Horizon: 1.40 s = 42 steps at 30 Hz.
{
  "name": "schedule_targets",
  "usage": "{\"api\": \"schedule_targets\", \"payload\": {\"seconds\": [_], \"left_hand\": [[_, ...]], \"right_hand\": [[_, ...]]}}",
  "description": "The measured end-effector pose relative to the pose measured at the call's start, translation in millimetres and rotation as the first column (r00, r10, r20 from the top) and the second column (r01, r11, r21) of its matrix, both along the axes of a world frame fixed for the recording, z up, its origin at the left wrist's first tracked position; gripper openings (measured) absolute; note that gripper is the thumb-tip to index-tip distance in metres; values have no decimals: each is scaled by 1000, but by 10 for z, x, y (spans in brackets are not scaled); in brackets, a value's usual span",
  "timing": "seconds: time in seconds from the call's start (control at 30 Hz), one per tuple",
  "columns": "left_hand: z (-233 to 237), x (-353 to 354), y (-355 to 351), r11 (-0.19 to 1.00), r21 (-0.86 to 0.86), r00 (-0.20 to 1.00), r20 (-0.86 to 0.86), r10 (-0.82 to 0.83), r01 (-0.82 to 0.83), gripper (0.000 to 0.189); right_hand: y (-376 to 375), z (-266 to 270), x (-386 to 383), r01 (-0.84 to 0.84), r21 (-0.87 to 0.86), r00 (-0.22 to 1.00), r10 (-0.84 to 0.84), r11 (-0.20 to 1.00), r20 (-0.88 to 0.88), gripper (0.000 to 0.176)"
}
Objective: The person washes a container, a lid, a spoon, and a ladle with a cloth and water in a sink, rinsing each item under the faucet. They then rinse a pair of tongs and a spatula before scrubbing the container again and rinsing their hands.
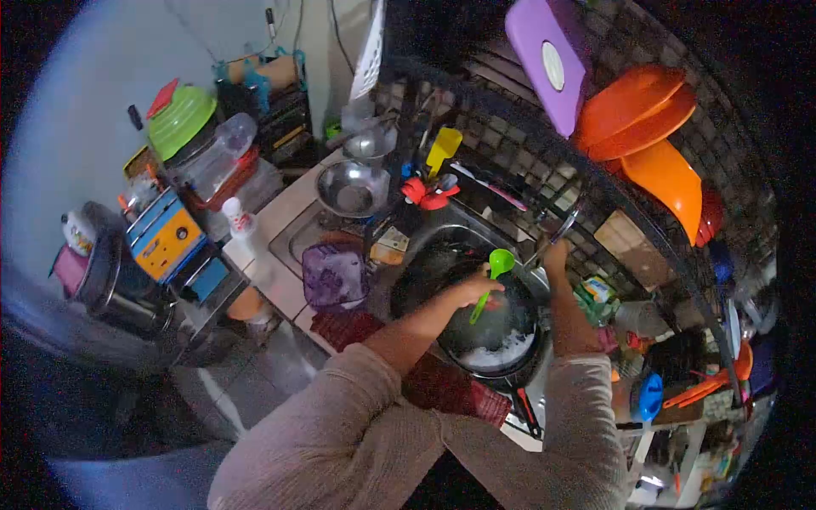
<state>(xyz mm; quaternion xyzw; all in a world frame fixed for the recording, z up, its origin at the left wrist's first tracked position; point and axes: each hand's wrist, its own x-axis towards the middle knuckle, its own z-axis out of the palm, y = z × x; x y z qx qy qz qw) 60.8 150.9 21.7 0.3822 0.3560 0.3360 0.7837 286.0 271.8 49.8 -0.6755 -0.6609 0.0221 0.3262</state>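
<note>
Beige knitted sleeves [357,425] fill the 6 o'clock edge of the view, and both forearms extend toward the steel sink [438,231] at centre. Left hand [474,289]: fingers closed around the handle of a green plastic spoon [497,265], whose bowl points to 12 o'clock. The spoon is held over a round black pan [501,327] that sits in the sink, with white foam [501,348] at its 6 o'clock side. Right hand [557,255]: raised at 1 o'clock of the pan and touching the end of a thin metal tap [565,228]; whether its fingers grip it cannot be told. Dark red cloth [353,327] lies on the worktop [280,280] at 9 o'clock of the pan, just beside a purple translucent plastic container [334,276]. Two steel bowls [353,189] stand at 11 o'clock. Orange plastic plates [637,110] and a purple chopping board [544,47] lean in the dark wire rack [510,115] at 1 o'clock.
</note>
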Motion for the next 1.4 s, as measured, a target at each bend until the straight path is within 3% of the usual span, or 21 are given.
{"api": "schedule_targets", "payload": {"seconds": [0.1, 0.17, 0.23, 0.27, 0.33, 0.37, 0.43, 0.6, 0.73, 0.8, 0.87, 0.93, 1.0, 1.03, 1.1, 1.17, 1.2, 1.23, 1.3, 1.33, 1.4], "left_hand": [[-261, 312, 306, 998, 64, 976, -219, -13, 28, 47], [-330, 517, 294, 965, 207, 853, -462, 244, -164, 51], [-305, 550, 232, 988, 115, 861, -487, 144, -100, 45], [-395, 572, 232, 976, 186, 851, -489, 191, -112, 43], [-641, 609, 250, 936, 327, 827, -484, 285, -130, 40], [-769, 637, 251, 909, 395, 816, -475, 330, -138, 39], [-966, 718, 261, 880, 457, 809, -464, 362, -131, 38], [-1289, 953, 224, 805, 507, 774, -359, 522, -308, 26], [-1285, 968, 129, 856, 435, 749, -460, 477, -278, 26], [-1733, 1028, 282, 884, 44, 882, 96, 461, -466, 44], [-1424, 1048, 280, 834, -10, 830, 100, 549, -551, 38], [-1117, 1023, 241, 775, -69, 770, 92, 632, -628, 31], [-978, 981, 245, 678, 91, 676, -56, 735, -730, 32], [-946, 953, 270, 675, 92, 673, -62, 737, -732, 32], [-908, 928, 323, 640, 456, 681, -96, 726, -618, 32], [-803, 966, 237, 536, 584, 548, -179, 817, -609, 32], [-697, 928, 163, 560, 663, 468, -339, 816, -496, 31], [-586, 883, 95, 592, 714, 354, -480, 802, -373, 30], [-470, 829, -5, 704, 630, 389, -589, 709, -328, 31], [-475, 811, -52, 769, 596, 349, -687, 638, -231, 33], [-430, 688, -202, 820, 547, 276, -772, 573, -170, 35]], "right_hand": [[-274, -183, -477, -382, 257, 707, 460, 887, -536, 25], [-367, -571, -678, -341, 191, 763, 390, 921, -515, 18], [-526, -600, -843, -239, 74, 950, 249, 968, -187, 18], [-666, -470, -925, -219, 70, 955, 229, 973, -189, 18], [-977, -108, -1092, -151, 349, 972, 204, 925, -120, 28], [-1051, -181, -1133, -131, 345, 975, 184, 929, -127, 28], [-1183, -324, -1136, 47, 114, 809, 29, 992, -588, 26], [-1233, -555, -820, -67, 7, 784, 57, 998, -619, 23], [-1252, -447, -679, -87, -50, 947, 67, 995, -313, 22], [-1235, -377, -649, -160, -138, 960, 122, 977, -251, 23], [-1165, -541, -643, -387, -55, 834, 324, 920, -447, 26], [-1054, -950, -634, -392, -43, 759, 297, 919, -580, 31], [-1157, -1009, -662, -393, -38, 667, 256, 919, -700, 36], [-1285, -943, -694, -314, -105, 621, 121, 944, -774, 41], [-1551, -745, -690, -245, -182, 559, -15, 952, -829, 46], [-1801, -516, -618, -520, -412, 270, -314, 748, -910, 52], [-1929, -335, -677, -486, -377, 234, -298, 789, -925, 49], [-1917, -451, -607, -495, -379, 245, -293, 782, -924, 49], [-1878, -735, -476, -519, -375, 468, -111, 768, -877, 42], [-1874, -774, -389, -537, -375, 470, -101, 756, -877, 42], [-1782, -642, -315, -463, -574, 673, -154, 675, -724, 41]]}}
